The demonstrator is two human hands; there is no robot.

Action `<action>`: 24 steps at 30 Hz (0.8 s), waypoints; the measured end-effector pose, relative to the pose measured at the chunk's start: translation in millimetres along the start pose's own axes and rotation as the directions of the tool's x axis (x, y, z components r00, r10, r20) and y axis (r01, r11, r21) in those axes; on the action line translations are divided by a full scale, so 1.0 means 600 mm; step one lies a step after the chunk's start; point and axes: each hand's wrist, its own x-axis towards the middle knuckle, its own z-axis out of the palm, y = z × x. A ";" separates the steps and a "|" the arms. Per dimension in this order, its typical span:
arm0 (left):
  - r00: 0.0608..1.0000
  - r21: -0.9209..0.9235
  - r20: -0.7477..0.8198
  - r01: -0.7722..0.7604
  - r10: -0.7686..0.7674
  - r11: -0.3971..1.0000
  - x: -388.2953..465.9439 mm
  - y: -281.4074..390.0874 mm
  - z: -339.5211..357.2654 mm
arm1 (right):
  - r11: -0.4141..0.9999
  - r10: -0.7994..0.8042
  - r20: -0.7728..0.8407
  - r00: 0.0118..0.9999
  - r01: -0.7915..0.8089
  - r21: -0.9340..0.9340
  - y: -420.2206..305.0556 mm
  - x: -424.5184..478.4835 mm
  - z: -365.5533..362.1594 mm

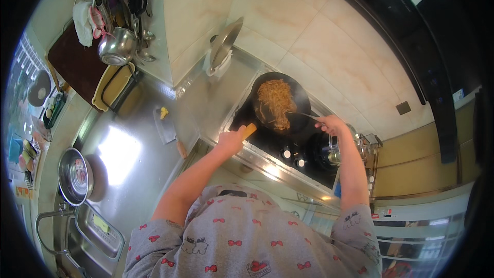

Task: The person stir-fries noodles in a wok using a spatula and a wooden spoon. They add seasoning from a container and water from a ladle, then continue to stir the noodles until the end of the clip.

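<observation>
A dark wok [303, 94] stands on the black gas stove [241, 117]. Thin brown shreds of food [276, 98] are heaped inside it, and their exact kind is unclear. My left hand [231, 141] grips a yellowish wooden handle [250, 129] that points towards the wok; where the two join is hard to make out. In my right hand [332, 124] is a thin metal utensil [305, 115], probably a spatula, whose far end reaches into the food. Faint steam shows near the wok's right side.
A cleaver [166, 129] with yellow pieces [164, 113] on its blade lies on the steel counter at left. Beyond it are a metal bowl [88, 179] and a sink [92, 255]. A lid [227, 42] leans in the corner. Glass-and-metal cookware [335, 156] stands near my right forearm.
</observation>
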 end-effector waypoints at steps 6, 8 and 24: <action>0.999 0.011 0.006 0.034 -0.034 0.999 0.000 0.001 0.000 | 0.550 -0.708 -0.250 0.660 0.294 -0.781 -0.010 -0.044 0.119; 0.999 0.004 -0.003 0.042 -0.042 0.999 -0.003 0.002 0.003 | 0.278 -0.794 -0.144 0.590 0.143 -0.950 -0.031 -0.124 0.148; 0.999 -0.003 0.020 0.031 -0.031 1.000 -0.001 0.000 -0.002 | 0.494 -0.578 -0.302 0.758 0.030 -0.869 -0.098 -0.037 0.007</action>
